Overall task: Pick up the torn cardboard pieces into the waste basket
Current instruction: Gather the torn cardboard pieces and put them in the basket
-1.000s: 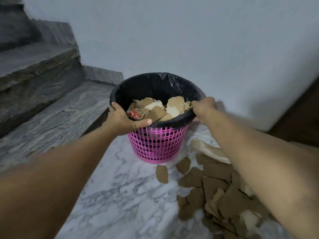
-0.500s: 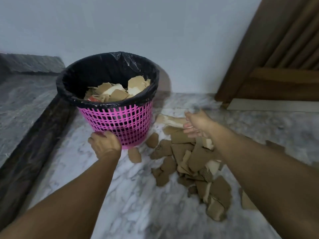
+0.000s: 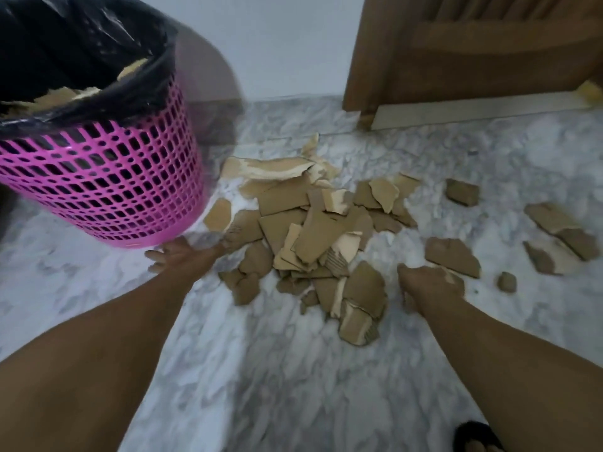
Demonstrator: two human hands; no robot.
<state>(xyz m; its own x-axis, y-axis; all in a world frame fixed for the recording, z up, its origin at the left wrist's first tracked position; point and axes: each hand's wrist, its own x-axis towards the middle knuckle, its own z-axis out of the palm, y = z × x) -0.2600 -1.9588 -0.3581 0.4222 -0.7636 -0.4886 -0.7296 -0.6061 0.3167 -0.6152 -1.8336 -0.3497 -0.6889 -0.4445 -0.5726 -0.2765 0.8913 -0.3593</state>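
Lying heaped on the marble floor [image 3: 293,386], torn cardboard pieces [image 3: 313,236] sit just right of the pink waste basket [image 3: 107,177]. Left hand [image 3: 176,256] reaches low beside the basket, fingers spread; right hand [image 3: 430,288] curls over a scrap, grip unclear.

Both forearms are bare from the frame edge down, with no sleeves, watch or bracelets showing. The left hand [image 3: 177,256] and right hand [image 3: 430,288] wear no gloves or rings. A black sandal [image 3: 473,435] strap shows at the bottom right
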